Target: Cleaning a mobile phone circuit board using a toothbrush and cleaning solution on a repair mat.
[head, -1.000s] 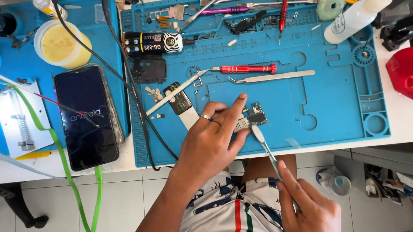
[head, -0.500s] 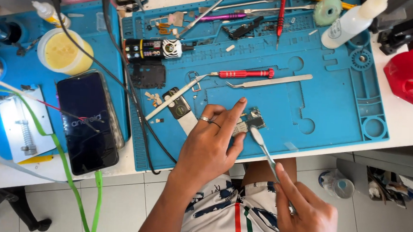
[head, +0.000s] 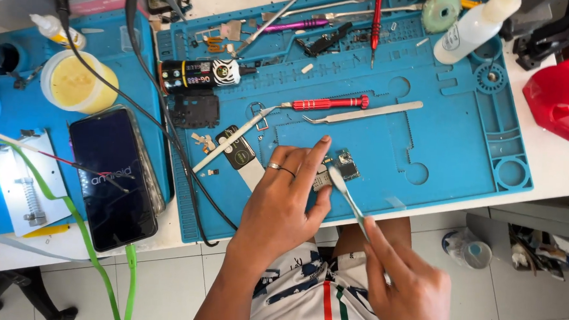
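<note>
Blue mat [head: 454,143] — left hand [head: 282,205] half-hides small circuit board [head: 339,166].

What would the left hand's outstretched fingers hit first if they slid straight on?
Probably the long silver metal tweezers: the left hand points up and slightly right across bare blue mat, though the line is approximate.

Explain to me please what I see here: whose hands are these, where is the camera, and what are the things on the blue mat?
The camera sits on a person's head and looks down at that person's own two bare hands. The left hand presses a small circuit board onto the blue work mat. The right hand holds a small brush with its tip on the board. On the mat also lie a red screwdriver and metal tweezers. To the left lies a dark phone, plugged into a green cable, beside a tub of yellow paste.
</note>
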